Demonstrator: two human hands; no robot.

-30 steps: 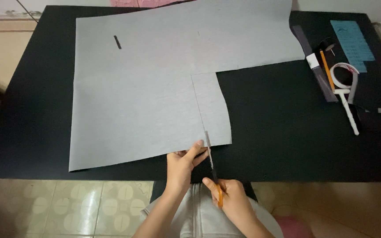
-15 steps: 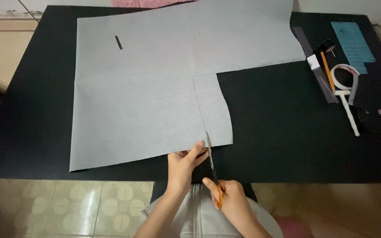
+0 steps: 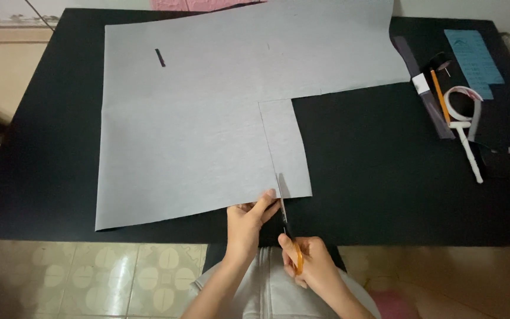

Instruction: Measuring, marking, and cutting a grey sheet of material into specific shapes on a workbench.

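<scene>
A large grey paper sheet (image 3: 208,118) lies on a black table (image 3: 385,177), with a pencilled line running up from its near edge. My left hand (image 3: 246,221) pinches the sheet's near edge just left of that line. My right hand (image 3: 311,266) grips orange-handled scissors (image 3: 287,230); their blades sit in the paper's near edge on the line. A narrow grey strip (image 3: 290,153) lies to the right of the line.
A short dark mark (image 3: 160,57) sits on the sheet's far left. At the table's right lie a dark ruler (image 3: 423,88), an orange pencil (image 3: 439,95), a white tape roll (image 3: 461,103), a white stick (image 3: 470,150) and a blue card (image 3: 473,56). Tiled floor lies below the near edge.
The scissor blades have edged slightly farther up the line into the paper. Both hands have stayed in nearly the same place.
</scene>
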